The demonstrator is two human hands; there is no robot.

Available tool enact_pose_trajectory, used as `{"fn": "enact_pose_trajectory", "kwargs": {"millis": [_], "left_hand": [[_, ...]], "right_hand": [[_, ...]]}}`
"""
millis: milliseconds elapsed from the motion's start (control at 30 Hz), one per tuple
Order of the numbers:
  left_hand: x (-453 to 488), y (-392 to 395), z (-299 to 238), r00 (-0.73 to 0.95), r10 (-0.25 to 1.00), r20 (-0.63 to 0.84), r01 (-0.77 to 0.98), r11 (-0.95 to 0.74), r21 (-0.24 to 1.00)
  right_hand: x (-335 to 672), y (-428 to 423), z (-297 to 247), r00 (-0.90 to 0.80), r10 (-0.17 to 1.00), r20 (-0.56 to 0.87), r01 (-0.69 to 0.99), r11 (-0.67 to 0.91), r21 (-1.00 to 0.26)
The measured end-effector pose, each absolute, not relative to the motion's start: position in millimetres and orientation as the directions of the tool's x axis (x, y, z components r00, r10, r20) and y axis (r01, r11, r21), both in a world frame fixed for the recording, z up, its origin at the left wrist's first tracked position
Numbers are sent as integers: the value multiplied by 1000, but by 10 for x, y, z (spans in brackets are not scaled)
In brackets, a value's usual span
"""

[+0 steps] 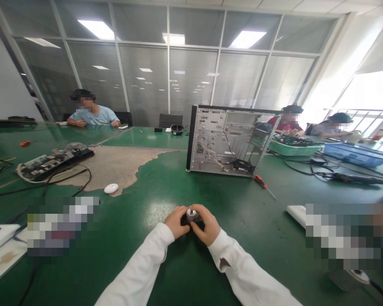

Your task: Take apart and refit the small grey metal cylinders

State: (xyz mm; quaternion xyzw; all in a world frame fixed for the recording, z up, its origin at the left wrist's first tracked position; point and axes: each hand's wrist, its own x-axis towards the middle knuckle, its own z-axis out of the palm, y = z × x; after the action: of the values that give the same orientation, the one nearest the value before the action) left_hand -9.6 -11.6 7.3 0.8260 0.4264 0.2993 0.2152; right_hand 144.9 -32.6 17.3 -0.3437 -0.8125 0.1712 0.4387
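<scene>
Both my hands close around a small metal cylinder (191,216) at the near middle of a green counter (166,182).
The counter is glossy, with a ragged beige patch (118,163) at left; at the far side rises a wall of glass panes (143,91) that mirrors lights; my left hand (176,222) and right hand (209,224) grip the cylinder by the fingers, though I cannot tell whether its base touches the counter; beyond, right of middle, an open computer case (210,127) stands upright and hides part of the far side; a screwdriver (262,183) lies near its right foot; far right are a green basket (296,148) and a blue basket (357,155); left lies a device with bared parts (55,163), a white disc (111,188) nearer; a person in light blue (98,115) sits far left.
</scene>
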Motion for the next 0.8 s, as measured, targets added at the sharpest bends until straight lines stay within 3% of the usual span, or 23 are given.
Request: {"fn": "enact_pose_trajectory", "kwargs": {"millis": [800], "left_hand": [[-80,-175,55,426,839,339,621,-544,564]], "right_hand": [[1461,-312,92,-379,725,575,378,689,-619]]}}
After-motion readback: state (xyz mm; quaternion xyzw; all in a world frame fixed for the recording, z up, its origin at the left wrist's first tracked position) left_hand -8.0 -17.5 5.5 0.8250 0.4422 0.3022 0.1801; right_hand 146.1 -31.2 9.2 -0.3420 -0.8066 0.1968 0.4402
